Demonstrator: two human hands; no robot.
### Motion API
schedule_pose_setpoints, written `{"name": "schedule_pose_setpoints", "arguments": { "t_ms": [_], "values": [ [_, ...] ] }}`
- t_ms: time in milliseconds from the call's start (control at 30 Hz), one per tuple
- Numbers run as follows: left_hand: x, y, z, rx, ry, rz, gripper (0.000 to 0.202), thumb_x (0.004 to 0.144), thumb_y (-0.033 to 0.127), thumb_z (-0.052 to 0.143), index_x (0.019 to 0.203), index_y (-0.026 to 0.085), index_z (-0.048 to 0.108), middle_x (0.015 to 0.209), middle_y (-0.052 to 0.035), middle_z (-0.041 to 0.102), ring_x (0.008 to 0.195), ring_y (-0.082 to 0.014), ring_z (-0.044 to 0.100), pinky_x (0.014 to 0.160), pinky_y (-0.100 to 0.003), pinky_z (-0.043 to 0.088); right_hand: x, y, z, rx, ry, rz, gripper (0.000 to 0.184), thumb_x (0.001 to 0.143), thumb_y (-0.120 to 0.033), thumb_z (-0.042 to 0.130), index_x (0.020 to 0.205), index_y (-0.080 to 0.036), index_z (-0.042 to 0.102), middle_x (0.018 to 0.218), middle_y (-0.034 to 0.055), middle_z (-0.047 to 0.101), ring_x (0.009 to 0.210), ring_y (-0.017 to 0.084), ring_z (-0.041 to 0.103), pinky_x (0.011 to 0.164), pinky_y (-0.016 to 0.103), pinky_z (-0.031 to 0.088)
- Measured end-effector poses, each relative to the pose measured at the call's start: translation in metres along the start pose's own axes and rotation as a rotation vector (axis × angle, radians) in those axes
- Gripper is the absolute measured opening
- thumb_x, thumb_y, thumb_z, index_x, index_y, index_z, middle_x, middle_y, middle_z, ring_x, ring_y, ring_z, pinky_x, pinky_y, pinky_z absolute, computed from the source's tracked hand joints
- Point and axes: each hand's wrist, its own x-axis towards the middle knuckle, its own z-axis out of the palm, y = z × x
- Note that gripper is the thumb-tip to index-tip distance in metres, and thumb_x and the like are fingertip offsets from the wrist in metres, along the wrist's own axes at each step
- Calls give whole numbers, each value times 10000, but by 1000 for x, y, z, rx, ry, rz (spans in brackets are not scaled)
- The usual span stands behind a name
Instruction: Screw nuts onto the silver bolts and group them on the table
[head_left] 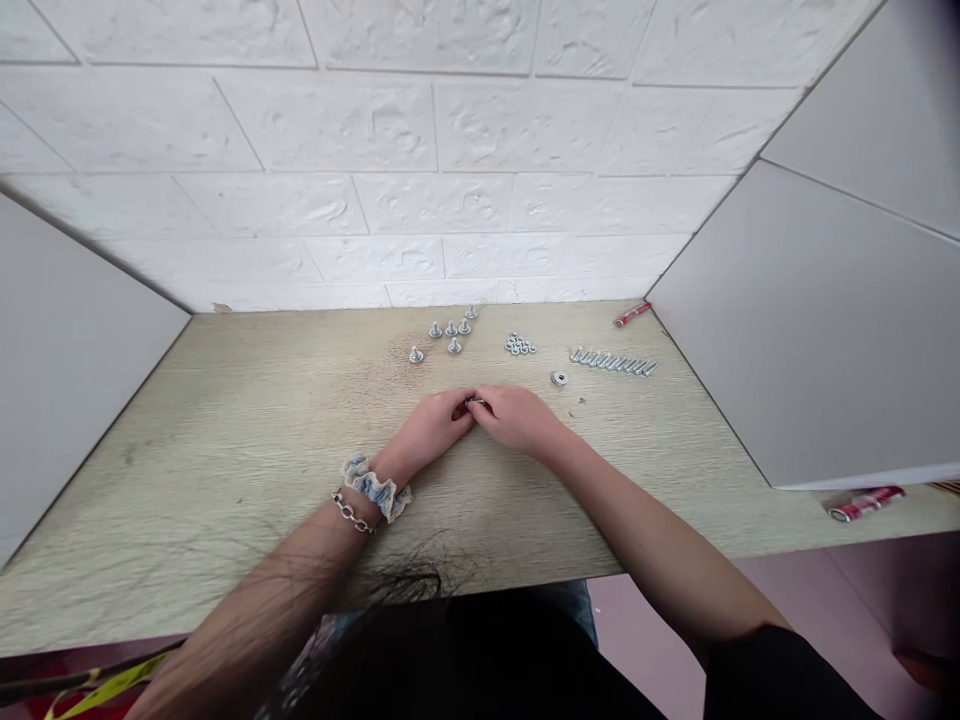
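Observation:
My left hand (433, 428) and my right hand (516, 416) meet at the middle of the wooden table (225, 480), fingers curled together around a small metal piece (475, 403) that I can barely see between the fingertips. Beyond them stand several upright bolts (448, 333). A small heap of nuts (520, 345) lies to their right. A single washer-like nut (559, 378) rests close to my right hand. A row of long screws (613, 362) lies further right. My left wrist wears a fabric scrunchie and a chain bracelet.
White partition panels close the table on the left (67, 350) and right (795, 330), with a white brick wall (420, 160) behind. A red pen-like item (632, 314) lies at the back right corner. Another red item (866, 503) lies at the right edge.

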Motion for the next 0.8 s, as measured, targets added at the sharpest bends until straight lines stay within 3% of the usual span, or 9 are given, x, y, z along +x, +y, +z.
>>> {"name": "schedule_pose_setpoints", "arguments": {
  "t_ms": [800],
  "values": [
    [-1, 4, 0, 34, 4, 18, 236, 786, 189, 441, 952, 183, 609, 821, -13, 655, 689, -141, 568, 703, -249, 420, 0, 2, 2, 7, 2, -57, 286, 903, -263, 319, 947, -167, 586, 952, 53, 633, 876, 171, 555, 715, 264, 349]
  ]
}}
